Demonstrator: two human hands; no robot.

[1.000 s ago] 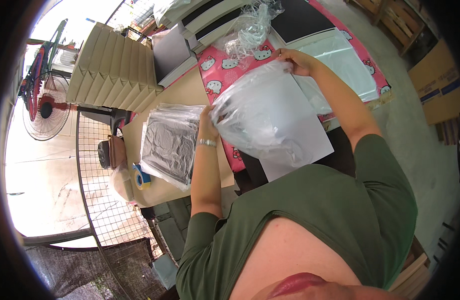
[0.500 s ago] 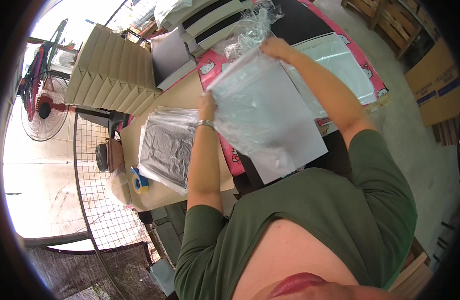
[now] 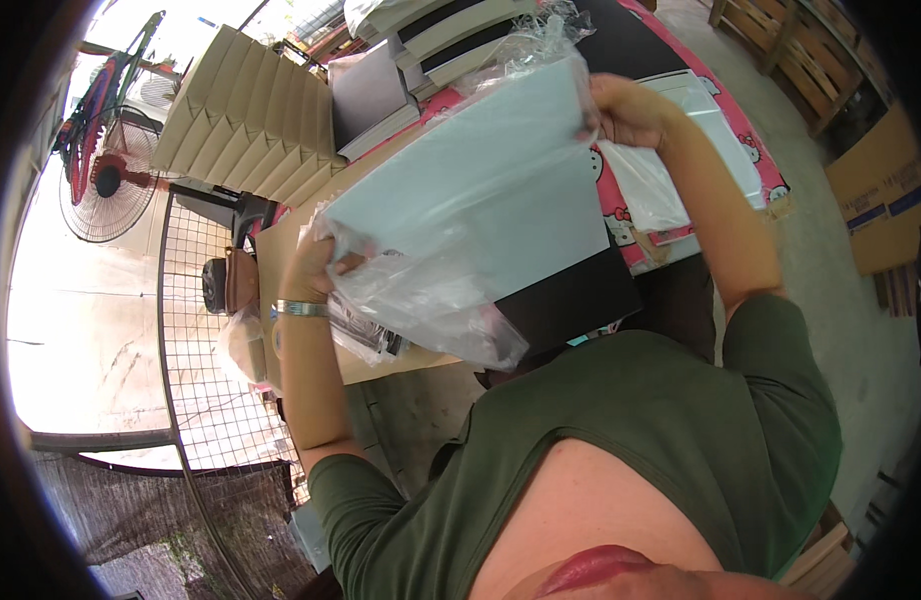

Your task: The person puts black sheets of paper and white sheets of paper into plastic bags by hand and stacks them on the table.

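A clear plastic bag [image 3: 426, 300] stretches between my two hands, with a large pale sheet [image 3: 526, 190] showing through it. I cannot tell whether the sheet lies inside the bag or behind it. My left hand [image 3: 319, 262], with a metal watch band at the wrist, is closed on the bag's left side. At the far right corner, my right hand [image 3: 626, 112] grips the bag between thumb and fingers. Beneath the sheet, a black sheet [image 3: 576, 305] shows near my lap. Bagged dark sheets [image 3: 366, 335] lie partly hidden under the bag's left side.
Tall cream-coloured stacks [image 3: 251, 120] stand at the far left, beside a pile of thick white blocks [image 3: 376, 100]. More clear plastic [image 3: 541, 35] is bunched at the back. A pink patterned cloth [image 3: 746, 140] edges the table's right. A fan [image 3: 111, 180] and cardboard box [image 3: 881, 195] stand farther out.
My left hand has moved left and nearer to me, and my right hand has moved right. The bag is now spread wide between them, over the bagged dark sheets.
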